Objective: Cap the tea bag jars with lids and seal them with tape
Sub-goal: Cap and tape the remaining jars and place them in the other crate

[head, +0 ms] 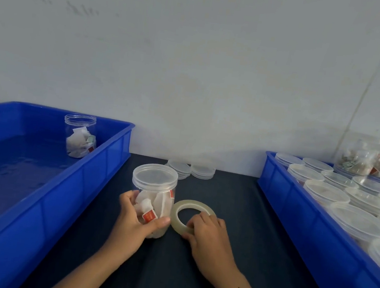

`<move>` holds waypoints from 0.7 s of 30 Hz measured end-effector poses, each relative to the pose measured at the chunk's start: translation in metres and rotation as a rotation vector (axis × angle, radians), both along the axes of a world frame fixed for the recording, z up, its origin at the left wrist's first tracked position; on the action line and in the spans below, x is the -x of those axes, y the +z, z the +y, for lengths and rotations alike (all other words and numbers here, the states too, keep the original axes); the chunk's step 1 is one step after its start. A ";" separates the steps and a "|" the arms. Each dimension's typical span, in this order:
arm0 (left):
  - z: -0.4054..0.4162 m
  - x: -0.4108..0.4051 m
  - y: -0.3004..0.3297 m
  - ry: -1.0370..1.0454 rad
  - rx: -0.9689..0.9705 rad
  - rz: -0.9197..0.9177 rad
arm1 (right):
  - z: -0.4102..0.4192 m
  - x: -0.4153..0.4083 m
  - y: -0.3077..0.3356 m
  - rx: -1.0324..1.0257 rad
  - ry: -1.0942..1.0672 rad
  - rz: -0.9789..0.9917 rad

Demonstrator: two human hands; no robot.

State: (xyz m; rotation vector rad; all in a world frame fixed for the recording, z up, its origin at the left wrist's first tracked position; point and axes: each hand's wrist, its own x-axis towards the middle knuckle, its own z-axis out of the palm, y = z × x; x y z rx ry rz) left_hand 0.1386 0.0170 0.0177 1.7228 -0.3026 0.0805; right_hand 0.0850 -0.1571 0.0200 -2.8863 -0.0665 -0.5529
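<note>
A clear jar of tea bags [154, 202] stands upright on the dark table, with a clear lid [155, 175] on top. My left hand [132, 223] grips the jar's lower half, thumb across the front. Just right of the jar a roll of clear tape [187, 210] lies flat. My right hand [207, 240] pinches the roll's near edge, fingers curled over the ring. Another jar of tea bags [80, 137], with no lid, stands in the left blue bin [56, 198].
Two short stacks of spare lids [190, 169] sit at the back of the table [167, 273]. The right blue bin [317, 235] holds several lidded jars [345, 203], with one more jar [373, 158] stacked on top at the far right. A pale wall rises behind.
</note>
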 end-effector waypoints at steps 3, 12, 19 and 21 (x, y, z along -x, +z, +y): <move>-0.001 -0.002 -0.001 -0.083 -0.047 0.009 | 0.002 0.005 0.003 -0.197 -0.046 -0.057; 0.002 0.001 -0.001 0.138 -0.371 -0.143 | 0.006 0.019 0.010 -1.082 0.120 -0.072; 0.001 0.016 0.020 0.463 -0.358 -0.657 | 0.014 0.024 0.006 -1.066 0.212 -0.076; -0.002 0.023 0.027 0.304 -0.340 -0.856 | 0.018 0.027 0.008 -1.096 0.271 -0.083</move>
